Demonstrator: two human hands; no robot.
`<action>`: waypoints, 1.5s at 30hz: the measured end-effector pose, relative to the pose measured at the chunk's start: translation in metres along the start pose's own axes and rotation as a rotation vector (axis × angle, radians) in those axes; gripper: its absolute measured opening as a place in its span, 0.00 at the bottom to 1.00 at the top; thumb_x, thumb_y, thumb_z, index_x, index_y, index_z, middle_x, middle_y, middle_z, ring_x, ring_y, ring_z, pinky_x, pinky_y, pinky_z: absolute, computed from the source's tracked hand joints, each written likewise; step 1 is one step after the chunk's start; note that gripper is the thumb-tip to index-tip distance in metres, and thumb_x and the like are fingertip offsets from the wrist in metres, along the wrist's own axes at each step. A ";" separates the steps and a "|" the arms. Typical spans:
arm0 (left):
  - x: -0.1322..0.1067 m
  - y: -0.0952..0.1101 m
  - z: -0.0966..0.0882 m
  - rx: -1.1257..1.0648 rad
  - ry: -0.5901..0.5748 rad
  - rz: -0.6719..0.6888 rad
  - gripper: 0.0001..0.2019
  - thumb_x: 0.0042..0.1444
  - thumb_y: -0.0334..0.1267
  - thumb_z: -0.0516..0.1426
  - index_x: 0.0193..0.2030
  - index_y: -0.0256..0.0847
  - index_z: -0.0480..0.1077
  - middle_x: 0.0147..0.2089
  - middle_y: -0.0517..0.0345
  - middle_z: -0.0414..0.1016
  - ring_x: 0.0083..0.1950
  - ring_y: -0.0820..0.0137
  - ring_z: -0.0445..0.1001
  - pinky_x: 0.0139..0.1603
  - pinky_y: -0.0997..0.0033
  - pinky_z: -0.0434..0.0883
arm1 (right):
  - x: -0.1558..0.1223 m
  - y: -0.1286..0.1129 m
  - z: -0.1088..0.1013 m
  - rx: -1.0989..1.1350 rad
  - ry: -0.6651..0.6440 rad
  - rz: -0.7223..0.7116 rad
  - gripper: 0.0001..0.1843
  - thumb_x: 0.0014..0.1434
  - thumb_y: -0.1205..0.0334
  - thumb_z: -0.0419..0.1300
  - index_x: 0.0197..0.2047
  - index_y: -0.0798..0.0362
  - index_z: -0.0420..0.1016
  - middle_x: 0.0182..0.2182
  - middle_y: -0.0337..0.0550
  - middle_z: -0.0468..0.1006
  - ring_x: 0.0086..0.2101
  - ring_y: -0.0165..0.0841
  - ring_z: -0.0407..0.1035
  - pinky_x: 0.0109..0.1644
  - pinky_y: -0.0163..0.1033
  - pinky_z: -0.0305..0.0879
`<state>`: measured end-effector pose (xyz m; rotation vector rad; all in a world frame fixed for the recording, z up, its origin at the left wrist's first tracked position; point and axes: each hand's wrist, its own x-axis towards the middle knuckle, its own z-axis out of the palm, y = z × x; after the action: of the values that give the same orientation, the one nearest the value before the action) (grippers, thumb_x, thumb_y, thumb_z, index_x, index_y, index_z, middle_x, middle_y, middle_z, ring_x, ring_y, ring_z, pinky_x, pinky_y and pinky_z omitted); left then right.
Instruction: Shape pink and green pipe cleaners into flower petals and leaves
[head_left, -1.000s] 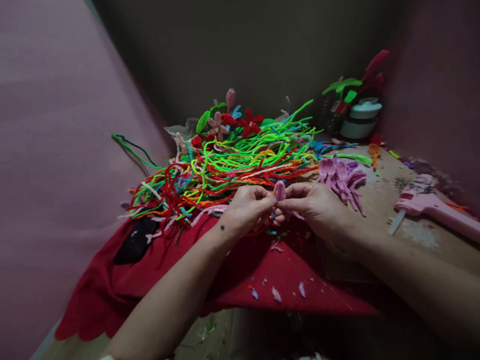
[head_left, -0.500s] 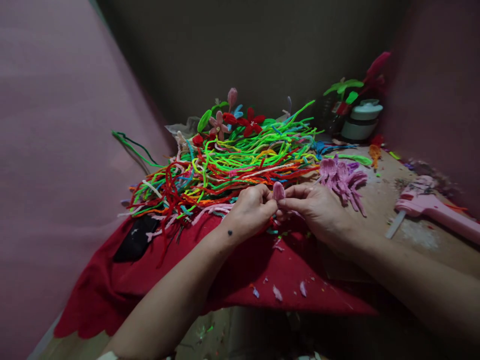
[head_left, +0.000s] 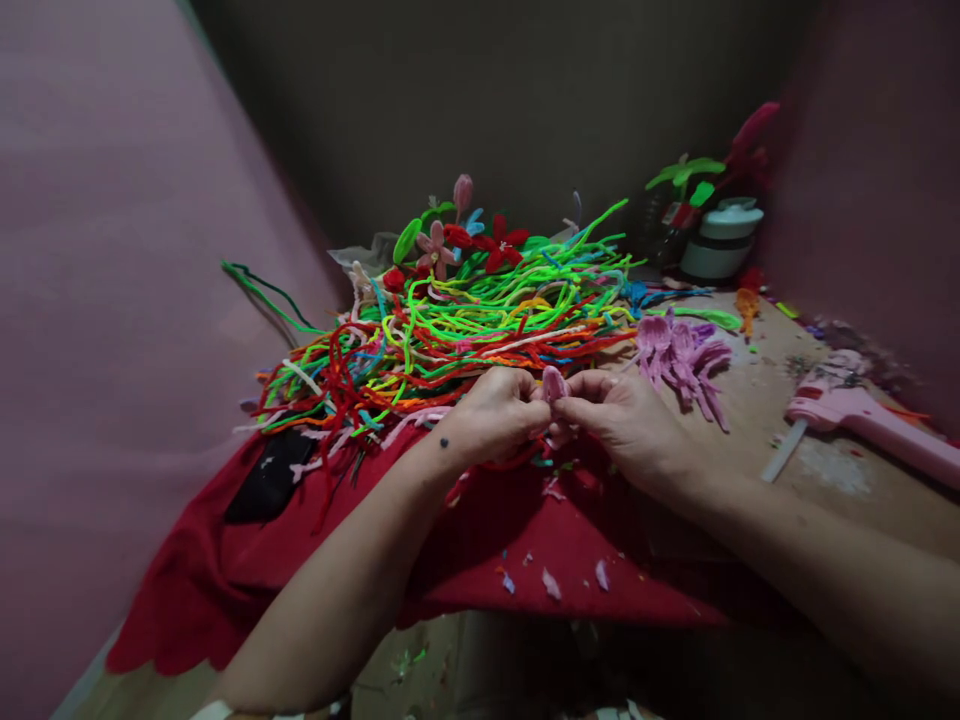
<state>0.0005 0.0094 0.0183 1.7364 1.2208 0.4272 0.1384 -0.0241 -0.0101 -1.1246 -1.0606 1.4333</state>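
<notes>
Between my two hands is a small pink pipe-cleaner petal (head_left: 553,384), upright above the fingertips. My left hand (head_left: 501,412) pinches it from the left side, and my right hand (head_left: 626,415) pinches it from the right with thumb and forefinger. Both hands are closed; the petal's lower end is hidden by the fingers. Just behind lies a big heap of coloured pipe cleaners (head_left: 480,325). A cluster of similar pink petals (head_left: 679,360) rests to the right of my right hand.
A pink hot glue gun (head_left: 862,410) lies on the brown board (head_left: 900,510) at right. A lidded jar (head_left: 720,240) stands behind it. Finished pipe-cleaner flowers (head_left: 502,243) sit behind the heap. A black flat object (head_left: 262,485) and pink scraps (head_left: 551,583) lie on the red cloth (head_left: 480,560).
The petal has turned slightly between my fingers, showing more of its hollow side. My left wrist has shifted a little left and up. Everything else stays in place.
</notes>
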 end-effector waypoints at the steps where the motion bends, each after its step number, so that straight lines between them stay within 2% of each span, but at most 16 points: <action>1: 0.001 -0.002 0.001 0.035 0.031 0.039 0.06 0.44 0.35 0.53 0.20 0.38 0.60 0.15 0.66 0.58 0.15 0.80 0.55 0.16 0.79 0.51 | 0.000 -0.001 0.000 0.012 0.003 0.011 0.05 0.43 0.64 0.62 0.23 0.55 0.69 0.16 0.36 0.71 0.18 0.25 0.64 0.22 0.31 0.62; 4: 0.002 -0.004 0.003 0.091 0.143 0.157 0.05 0.43 0.35 0.53 0.21 0.37 0.62 0.19 0.65 0.62 0.19 0.80 0.58 0.19 0.80 0.54 | 0.001 -0.002 -0.001 0.049 0.006 0.054 0.06 0.43 0.63 0.63 0.25 0.55 0.70 0.18 0.37 0.72 0.18 0.26 0.65 0.23 0.33 0.65; 6: 0.001 -0.004 0.002 0.009 0.148 0.156 0.04 0.44 0.34 0.54 0.24 0.37 0.63 0.20 0.65 0.63 0.19 0.80 0.59 0.19 0.80 0.56 | 0.002 -0.003 -0.002 0.048 0.012 0.052 0.09 0.43 0.61 0.65 0.25 0.55 0.69 0.19 0.38 0.73 0.18 0.28 0.67 0.23 0.35 0.67; 11: 0.002 -0.007 -0.002 -0.396 -0.096 0.132 0.12 0.46 0.41 0.58 0.35 0.36 0.67 0.24 0.62 0.68 0.16 0.81 0.59 0.15 0.80 0.55 | 0.003 -0.002 -0.005 0.057 0.022 -0.067 0.15 0.40 0.59 0.68 0.28 0.53 0.66 0.19 0.36 0.73 0.19 0.29 0.69 0.25 0.36 0.68; 14: 0.006 -0.014 -0.002 -0.462 -0.094 0.163 0.12 0.46 0.42 0.59 0.33 0.34 0.69 0.21 0.62 0.67 0.16 0.80 0.58 0.14 0.80 0.55 | 0.003 -0.001 -0.006 0.073 -0.001 -0.061 0.14 0.42 0.59 0.67 0.26 0.53 0.65 0.19 0.36 0.73 0.19 0.29 0.69 0.25 0.37 0.69; 18: 0.008 -0.017 0.003 -0.489 0.000 0.176 0.12 0.46 0.43 0.60 0.32 0.35 0.69 0.18 0.65 0.64 0.15 0.80 0.59 0.14 0.80 0.57 | 0.002 -0.004 -0.007 0.034 0.022 -0.048 0.12 0.43 0.60 0.66 0.25 0.54 0.66 0.19 0.38 0.74 0.20 0.29 0.69 0.26 0.35 0.68; 24: 0.005 -0.009 0.011 -0.476 0.106 0.164 0.12 0.45 0.43 0.61 0.29 0.37 0.66 0.19 0.65 0.65 0.15 0.80 0.60 0.14 0.80 0.56 | 0.002 -0.005 -0.005 -0.103 0.054 -0.078 0.05 0.47 0.63 0.61 0.26 0.55 0.68 0.18 0.37 0.73 0.20 0.27 0.67 0.25 0.33 0.65; 28: 0.003 -0.006 0.016 -0.443 0.172 0.142 0.12 0.47 0.43 0.58 0.24 0.37 0.63 0.15 0.66 0.61 0.13 0.80 0.57 0.13 0.80 0.53 | 0.003 -0.003 -0.004 -0.384 0.156 -0.209 0.04 0.47 0.64 0.58 0.24 0.56 0.69 0.19 0.37 0.71 0.20 0.26 0.64 0.23 0.31 0.59; 31: 0.003 -0.005 0.019 -0.392 0.222 0.159 0.12 0.48 0.42 0.57 0.23 0.37 0.63 0.14 0.68 0.59 0.13 0.81 0.55 0.14 0.80 0.52 | 0.003 -0.001 -0.004 -0.559 0.168 -0.282 0.05 0.47 0.66 0.55 0.24 0.57 0.70 0.19 0.38 0.71 0.20 0.26 0.62 0.23 0.31 0.57; 38: 0.006 -0.010 0.018 -0.270 0.247 0.195 0.13 0.46 0.43 0.58 0.22 0.36 0.64 0.16 0.66 0.61 0.18 0.81 0.57 0.18 0.79 0.53 | 0.000 -0.001 -0.003 -0.457 0.117 -0.257 0.03 0.47 0.67 0.55 0.25 0.56 0.68 0.18 0.37 0.71 0.19 0.26 0.63 0.21 0.31 0.58; 41: 0.005 -0.009 0.018 -0.295 0.240 0.173 0.12 0.45 0.42 0.59 0.22 0.36 0.63 0.17 0.66 0.61 0.18 0.81 0.58 0.18 0.79 0.53 | 0.001 -0.001 -0.003 -0.429 0.103 -0.253 0.02 0.47 0.67 0.55 0.25 0.55 0.67 0.18 0.37 0.72 0.19 0.27 0.65 0.21 0.31 0.59; 45: 0.001 -0.003 0.016 -0.360 0.182 0.141 0.11 0.45 0.41 0.60 0.23 0.36 0.63 0.16 0.67 0.61 0.16 0.80 0.59 0.17 0.79 0.55 | 0.003 -0.002 -0.004 -0.322 0.049 -0.154 0.02 0.46 0.69 0.55 0.25 0.55 0.67 0.18 0.37 0.73 0.20 0.29 0.68 0.24 0.33 0.63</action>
<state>0.0102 0.0025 0.0076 1.4994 1.0720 0.8505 0.1421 -0.0208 -0.0095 -1.2663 -1.3455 1.1340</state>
